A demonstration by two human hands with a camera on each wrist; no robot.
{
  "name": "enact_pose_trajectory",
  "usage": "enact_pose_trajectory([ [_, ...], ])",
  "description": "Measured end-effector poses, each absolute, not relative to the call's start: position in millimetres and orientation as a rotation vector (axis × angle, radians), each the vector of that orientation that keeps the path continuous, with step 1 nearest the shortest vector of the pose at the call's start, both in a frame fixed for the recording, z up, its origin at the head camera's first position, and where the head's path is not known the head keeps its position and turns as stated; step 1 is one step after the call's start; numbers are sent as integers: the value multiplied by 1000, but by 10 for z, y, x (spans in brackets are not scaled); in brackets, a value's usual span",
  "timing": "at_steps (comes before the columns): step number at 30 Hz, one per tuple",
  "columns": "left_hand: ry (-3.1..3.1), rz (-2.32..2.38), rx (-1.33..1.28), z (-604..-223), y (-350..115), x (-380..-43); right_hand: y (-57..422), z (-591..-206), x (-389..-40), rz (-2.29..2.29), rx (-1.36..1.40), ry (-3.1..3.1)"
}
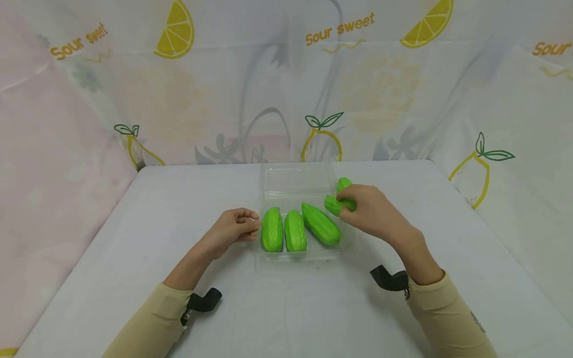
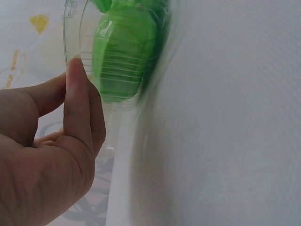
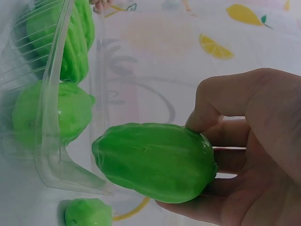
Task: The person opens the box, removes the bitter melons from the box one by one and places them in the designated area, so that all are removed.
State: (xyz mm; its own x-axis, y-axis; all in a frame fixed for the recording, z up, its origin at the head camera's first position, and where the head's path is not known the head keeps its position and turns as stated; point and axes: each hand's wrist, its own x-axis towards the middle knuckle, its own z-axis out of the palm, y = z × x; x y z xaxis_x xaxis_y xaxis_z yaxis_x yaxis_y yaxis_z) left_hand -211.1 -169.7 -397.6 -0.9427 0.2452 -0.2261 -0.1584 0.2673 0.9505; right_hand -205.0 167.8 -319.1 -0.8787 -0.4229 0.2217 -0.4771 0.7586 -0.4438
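Note:
A clear plastic clamshell box (image 1: 313, 252) lies with its lid folded back. Inside it are three ridged green papayas: the left papaya (image 1: 271, 231) and middle papaya (image 1: 295, 232) lie lengthwise, and the right papaya (image 1: 322, 226) slants. At the box's left rim, my left hand (image 1: 229, 229) pinches the edge between thumb and fingers, as the left wrist view also shows. My right hand (image 1: 375, 211) grips another green papaya (image 3: 153, 160) by one end, above the box's right side. Part of that papaya is hidden by the fingers in the head view.
One more green papaya (image 1: 343, 184) lies on the white tabletop (image 1: 188, 189) beyond my right hand, partly hidden by it. The transparent lid (image 1: 297, 180) extends toward the back edge. A lemon-print curtain (image 1: 250, 99) hangs behind and at both sides.

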Motion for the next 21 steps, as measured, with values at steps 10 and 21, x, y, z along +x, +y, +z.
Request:
enact_pose_trajectory([
  [10, 2216, 1724, 79, -3957, -1692, -2104, 1704, -3150, -2055, 828, 699, -2861],
  [21, 2210, 1727, 81, -3960, -1694, -2106, 1798, -3188, -2143, 909, 651, -2714],
])
